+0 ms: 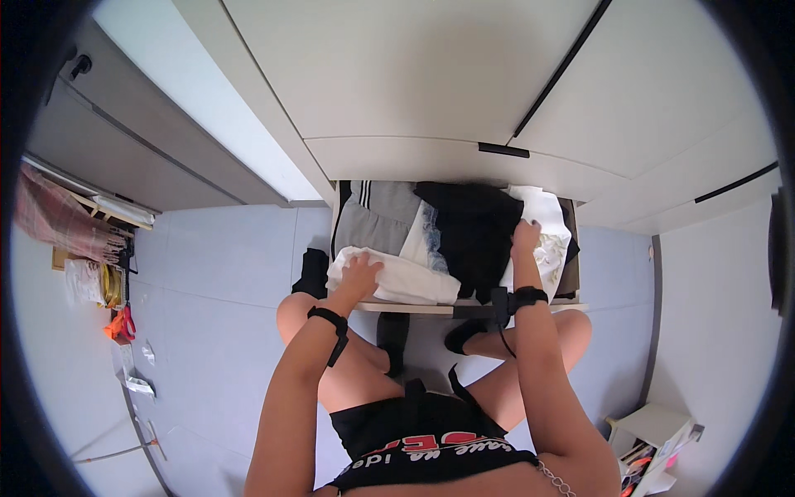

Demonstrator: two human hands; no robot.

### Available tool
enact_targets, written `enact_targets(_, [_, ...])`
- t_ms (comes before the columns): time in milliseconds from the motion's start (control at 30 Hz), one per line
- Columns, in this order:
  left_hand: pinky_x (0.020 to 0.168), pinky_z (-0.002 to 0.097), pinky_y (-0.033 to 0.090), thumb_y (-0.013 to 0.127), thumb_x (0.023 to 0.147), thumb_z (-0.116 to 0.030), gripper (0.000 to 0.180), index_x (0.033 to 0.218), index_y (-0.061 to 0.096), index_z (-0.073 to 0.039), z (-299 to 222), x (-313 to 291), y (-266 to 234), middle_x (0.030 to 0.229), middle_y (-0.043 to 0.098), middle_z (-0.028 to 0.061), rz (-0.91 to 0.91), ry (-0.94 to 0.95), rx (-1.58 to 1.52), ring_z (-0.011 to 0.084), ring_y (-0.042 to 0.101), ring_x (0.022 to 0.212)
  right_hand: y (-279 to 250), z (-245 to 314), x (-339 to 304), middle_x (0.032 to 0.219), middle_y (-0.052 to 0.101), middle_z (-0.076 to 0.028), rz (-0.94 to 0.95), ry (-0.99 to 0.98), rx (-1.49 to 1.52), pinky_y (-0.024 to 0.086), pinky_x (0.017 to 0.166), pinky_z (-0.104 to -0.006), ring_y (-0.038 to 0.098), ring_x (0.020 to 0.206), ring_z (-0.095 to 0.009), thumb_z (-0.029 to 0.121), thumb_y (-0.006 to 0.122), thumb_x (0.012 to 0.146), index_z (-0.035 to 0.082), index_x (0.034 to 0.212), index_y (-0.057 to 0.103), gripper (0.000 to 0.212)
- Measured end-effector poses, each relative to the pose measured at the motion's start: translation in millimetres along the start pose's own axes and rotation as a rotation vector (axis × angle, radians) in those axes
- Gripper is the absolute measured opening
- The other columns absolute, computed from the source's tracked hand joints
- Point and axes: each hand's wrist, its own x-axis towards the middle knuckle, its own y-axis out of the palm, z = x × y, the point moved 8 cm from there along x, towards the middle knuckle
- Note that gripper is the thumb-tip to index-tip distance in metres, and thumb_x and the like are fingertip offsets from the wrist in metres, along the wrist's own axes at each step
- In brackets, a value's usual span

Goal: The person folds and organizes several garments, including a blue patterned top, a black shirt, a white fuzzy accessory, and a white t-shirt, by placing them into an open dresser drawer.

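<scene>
Below, open drawer point(571, 308) w/ folded clothes, left hand point(361, 274) flat on white garment point(406, 282), right hand point(525, 238) fingers gripping black garment point(472, 232).

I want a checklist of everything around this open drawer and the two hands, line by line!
Surface: open drawer pulled out over a pale floor.
Job's things: folded white cloth, black garment, grey striped garment, cream cloth.
Clutter: orange item and papers at the left wall; small white shelf lower right.
Grip: left hand rests on the white cloth; right hand touches the black garment beside the cream cloth.
Cables: black wrist straps on both arms.
Surroundings: white cabinet doors above the drawer.
</scene>
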Motion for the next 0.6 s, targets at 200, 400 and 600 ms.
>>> enact_targets(200, [0.078, 0.0493, 0.044, 0.065, 0.068, -0.017, 0.053, 0.117, 0.046, -0.026, 3, -9, -2, 0.121, 0.038, 0.0067, 0.004, -0.004, 0.181, 0.0373, 0.041, 0.110, 55, 43, -215, 0.095, 0.056, -0.018, 0.990, -0.766, -0.477, 0.042, 0.080, -0.0367, 0.054, 0.090, -0.033, 0.010, 0.059, 0.071, 0.004, 0.108, 0.052, 0.038])
enact_targets(400, [0.067, 0.0430, 0.047, 0.057, 0.074, -0.014, 0.030, 0.103, 0.054, -0.019, 12, 0, -7, 0.112, 0.047, 0.0066, -0.154, 0.019, 0.218, 0.0302, 0.051, 0.098, 46, -21, -266, 0.094, 0.057, -0.016, 0.791, -1.060, -0.968, 0.047, 0.075, -0.0396, 0.057, 0.083, -0.034, 0.012, 0.061, 0.067, 0.014, 0.118, 0.047, 0.053])
enact_targets(600, [0.068, 0.0396, 0.046, 0.049, 0.075, -0.008, 0.017, 0.090, 0.058, -0.010, 23, 17, -83, 0.096, 0.059, 0.0085, -0.188, -0.012, 0.088, 0.0253, 0.056, 0.092, 77, 27, -232, 0.096, 0.058, -0.014, 1.076, -0.983, -0.819, 0.048, 0.074, -0.0411, 0.057, 0.086, -0.033, 0.010, 0.058, 0.067, 0.014, 0.114, 0.051, 0.048])
